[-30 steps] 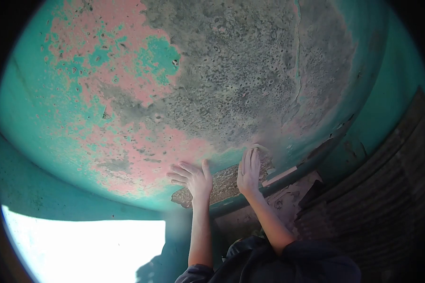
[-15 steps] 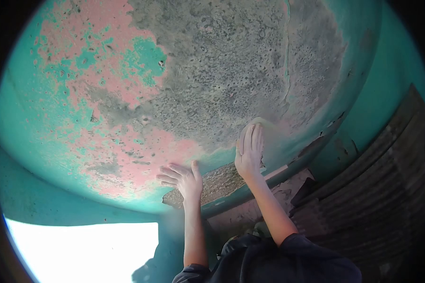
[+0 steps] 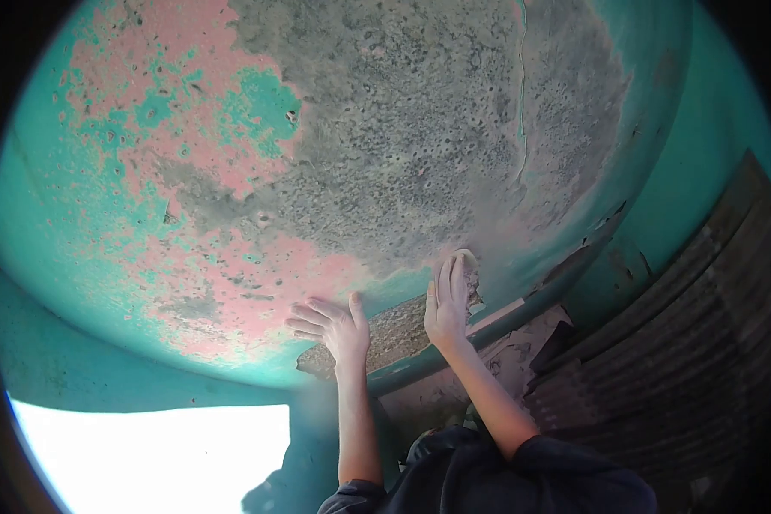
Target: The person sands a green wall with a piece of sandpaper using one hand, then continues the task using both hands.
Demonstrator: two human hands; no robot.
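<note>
My left hand (image 3: 336,331) rests with fingers spread on the pink and teal lower part of a wall (image 3: 403,154), whose paint is worn down to grey. To its right, my right hand (image 3: 448,301) lies along the same surface with its fingers close together. Under those fingertips a pale edge of what looks like a sheet of sandpaper (image 3: 466,254) shows; most of it is covered by the hand. White dust coats both hands. Between them runs a strip of rough, bare plaster (image 3: 398,332).
Corrugated sheets (image 3: 660,368) stand at the lower right, beside a broken, pale patch (image 3: 505,360) under the wall's edge. A bright opening (image 3: 154,463) is at the lower left. A crack (image 3: 521,94) runs down the grey area.
My right hand has slid down the wall with the sheet under its fingers, and the haze by it has thinned. My left hand stays in place.
</note>
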